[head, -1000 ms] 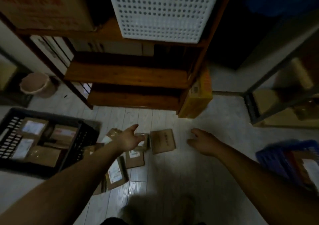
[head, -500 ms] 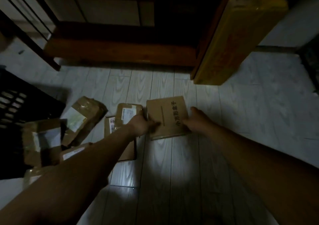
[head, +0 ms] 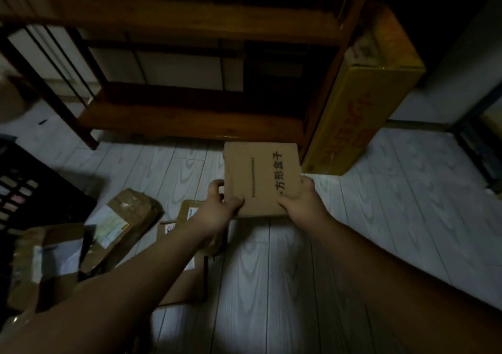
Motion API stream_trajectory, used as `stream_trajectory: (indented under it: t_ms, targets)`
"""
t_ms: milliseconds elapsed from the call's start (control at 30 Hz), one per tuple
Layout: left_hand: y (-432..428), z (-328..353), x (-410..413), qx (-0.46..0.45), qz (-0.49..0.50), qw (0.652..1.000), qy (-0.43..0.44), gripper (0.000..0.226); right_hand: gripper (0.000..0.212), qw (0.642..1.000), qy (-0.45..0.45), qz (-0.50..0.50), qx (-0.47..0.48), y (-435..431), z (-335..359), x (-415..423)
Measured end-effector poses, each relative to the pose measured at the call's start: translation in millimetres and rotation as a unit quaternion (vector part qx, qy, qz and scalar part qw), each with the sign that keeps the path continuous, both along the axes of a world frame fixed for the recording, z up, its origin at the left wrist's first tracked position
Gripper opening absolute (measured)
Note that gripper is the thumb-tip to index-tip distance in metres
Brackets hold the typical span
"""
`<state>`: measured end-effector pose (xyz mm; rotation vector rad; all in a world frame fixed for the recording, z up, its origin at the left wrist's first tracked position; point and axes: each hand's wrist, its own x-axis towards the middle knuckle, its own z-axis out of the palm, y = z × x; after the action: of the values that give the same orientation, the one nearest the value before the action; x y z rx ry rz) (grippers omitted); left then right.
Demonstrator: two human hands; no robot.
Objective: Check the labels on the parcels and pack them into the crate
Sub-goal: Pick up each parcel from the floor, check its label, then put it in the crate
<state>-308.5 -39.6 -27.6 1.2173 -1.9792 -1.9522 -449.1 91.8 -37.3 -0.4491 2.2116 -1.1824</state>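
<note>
both hands, left hand and right hand, clamp their fingers on the flat cardboard parcel, held just in front of the wooden shelf, beside the yellow box.

Parcel now off floor, between left hand and right hand

The left forearm and right forearm, both bare, reach forward from the lower corners and converge toward the middle. The left grip pinches the near left corner of a flat cardboard parcel, thumb on its top face, fingers curled round its left edge. The right grip clasps the near right corner likewise, thumb on top, fingers wrapped round the right edge.
</note>
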Motion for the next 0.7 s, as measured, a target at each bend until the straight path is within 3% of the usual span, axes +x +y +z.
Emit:
stream_trajectory:
  t_ms: [200,467,700]
  targets:
    - [-20,35,-3,-0.061,0.070,0.985,0.146,0.040,0.079,0.989,0.072,-0.014,-0.126,-20,40,4]
    - [-27,77,15,-0.081,0.096,0.979,0.163,0.040,0.083,0.983,0.117,0.008,-0.142,-25,87,19]
    - [-27,250,28,-0.104,0.107,0.978,0.142,0.039,0.083,0.982,0.132,-0.007,-0.138,-22,265,35]
